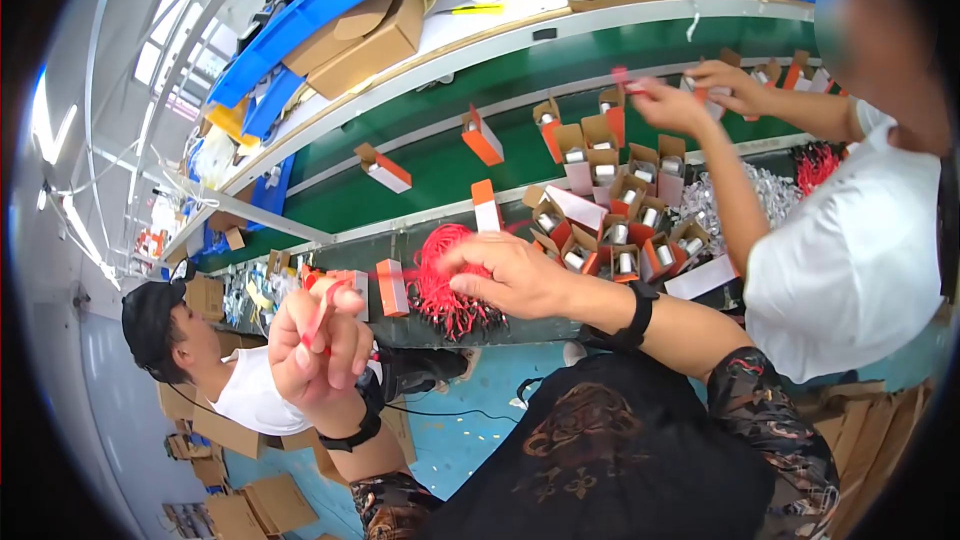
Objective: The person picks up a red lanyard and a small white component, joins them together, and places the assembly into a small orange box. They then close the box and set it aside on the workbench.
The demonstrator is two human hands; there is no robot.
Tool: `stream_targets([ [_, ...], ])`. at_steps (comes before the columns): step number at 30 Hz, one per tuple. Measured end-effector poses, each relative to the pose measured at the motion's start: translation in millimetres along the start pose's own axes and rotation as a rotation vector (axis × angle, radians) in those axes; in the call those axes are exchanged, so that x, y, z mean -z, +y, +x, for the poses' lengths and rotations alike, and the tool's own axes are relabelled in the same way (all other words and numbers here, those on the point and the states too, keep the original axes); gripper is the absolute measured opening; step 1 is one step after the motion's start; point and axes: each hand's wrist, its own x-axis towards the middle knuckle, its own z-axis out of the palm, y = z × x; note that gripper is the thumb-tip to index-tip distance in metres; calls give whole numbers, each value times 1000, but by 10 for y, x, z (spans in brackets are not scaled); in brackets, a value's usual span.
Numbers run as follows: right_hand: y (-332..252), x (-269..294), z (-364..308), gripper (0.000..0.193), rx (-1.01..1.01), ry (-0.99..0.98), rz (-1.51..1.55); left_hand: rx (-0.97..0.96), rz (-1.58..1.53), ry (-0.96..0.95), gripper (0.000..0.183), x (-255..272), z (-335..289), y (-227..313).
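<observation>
My left hand [322, 342] is raised to the left of the bench, its fingers closed on a thin red wrist strap [318, 320]. My right hand [512, 275] hovers over a pile of red wrist straps [455, 305], palm down. Its thumb and fingers are apart, and I see nothing held between them. Beside the pile, an orange-and-white box [392, 287] stands to the left and another such box [485, 206] stands behind. Several open boxes [620, 230] with white cylindrical items in them are crowded to the right of my right hand.
A green conveyor belt [340, 202] carries spaced boxes beyond the bench. At right, a co-worker in a white shirt [850, 250] handles something pink; another person [250, 390] is at left. Clear-wrapped parts [745, 190] lie at right. Blue trays [330, 5] sit on the shelf above.
</observation>
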Motion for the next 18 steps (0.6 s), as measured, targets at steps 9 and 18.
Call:
stream_targets([
  [9, -637, 647, -487, 21, -633, 95, 1182, 518, 597, 203, 22, 381, -617, -1236],
  [18, -948, 597, -414, 21, -689, 245, 1273, 328, 423, -277, 37, -261, -955, -2729],
])
